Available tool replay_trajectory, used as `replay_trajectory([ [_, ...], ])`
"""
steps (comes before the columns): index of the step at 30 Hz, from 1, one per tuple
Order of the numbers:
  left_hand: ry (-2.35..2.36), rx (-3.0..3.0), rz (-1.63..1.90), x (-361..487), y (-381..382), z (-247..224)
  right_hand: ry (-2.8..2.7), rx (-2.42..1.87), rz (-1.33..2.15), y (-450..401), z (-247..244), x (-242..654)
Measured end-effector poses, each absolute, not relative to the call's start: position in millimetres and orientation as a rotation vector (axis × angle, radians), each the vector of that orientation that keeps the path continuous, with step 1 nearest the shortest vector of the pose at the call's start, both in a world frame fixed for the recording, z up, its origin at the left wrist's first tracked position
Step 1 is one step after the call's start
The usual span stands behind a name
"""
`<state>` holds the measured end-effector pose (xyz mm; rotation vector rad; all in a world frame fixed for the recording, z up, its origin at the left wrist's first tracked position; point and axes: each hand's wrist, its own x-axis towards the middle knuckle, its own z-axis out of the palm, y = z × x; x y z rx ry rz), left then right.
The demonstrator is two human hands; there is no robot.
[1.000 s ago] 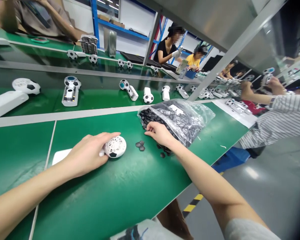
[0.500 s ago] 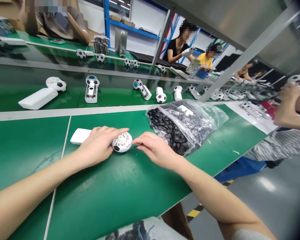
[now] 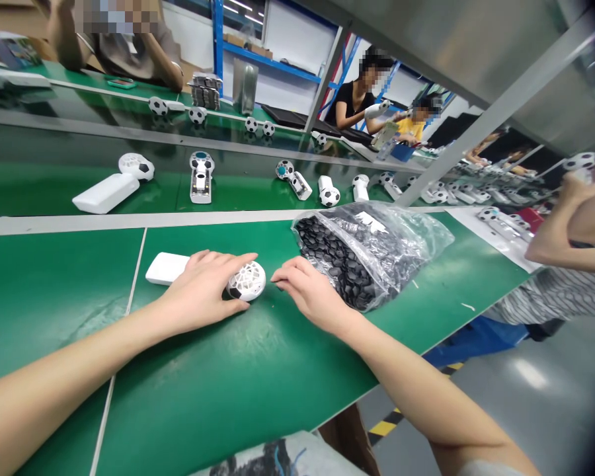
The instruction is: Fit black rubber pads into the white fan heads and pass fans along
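Note:
On the green bench, my left hand (image 3: 198,285) is closed round a white handheld fan (image 3: 246,281). Its round head has a web-like grille and black football patches, and its plain white handle (image 3: 166,268) sticks out on the far side of the hand, lying on the bench. My thumb and fingers sit on either side of the head. A short gap to the right, my right hand (image 3: 305,291) pinches a small black piece (image 3: 274,282), mostly hidden by the fingertips. Just beyond that hand lies an open clear plastic bag (image 3: 406,238) full of small black pieces (image 3: 334,264).
Behind the bench edge, a green conveyor (image 3: 30,178) carries several football-headed fans (image 3: 201,177). A slanted metal post (image 3: 476,125) crosses at the right. A co-worker's arm (image 3: 558,225) is close on the right; other people sit across the line.
My right hand has drawn back slightly from the fan head, opening a gap. My left thumb now reaches further along the head. The fans on the conveyor have shifted right.

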<state>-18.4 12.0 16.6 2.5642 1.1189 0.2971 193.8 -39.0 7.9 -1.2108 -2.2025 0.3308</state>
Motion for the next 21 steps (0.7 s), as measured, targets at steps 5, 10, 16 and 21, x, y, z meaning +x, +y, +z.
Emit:
replay_trajectory([
  [5,1.138,2.549,0.338,-18,11,15,-2.060,-1.208,0.639,-43,16,189],
  [10,1.155,2.551,0.399,-16,11,14,-2.033,-1.193,0.687,-40,18,181],
  [16,1.175,2.557,0.405,-14,8,16,-1.938,-1.194,0.738,-31,9,179],
  [21,1.182,2.526,0.396,-12,7,17,-1.928,-1.194,0.821,-22,12,176],
])
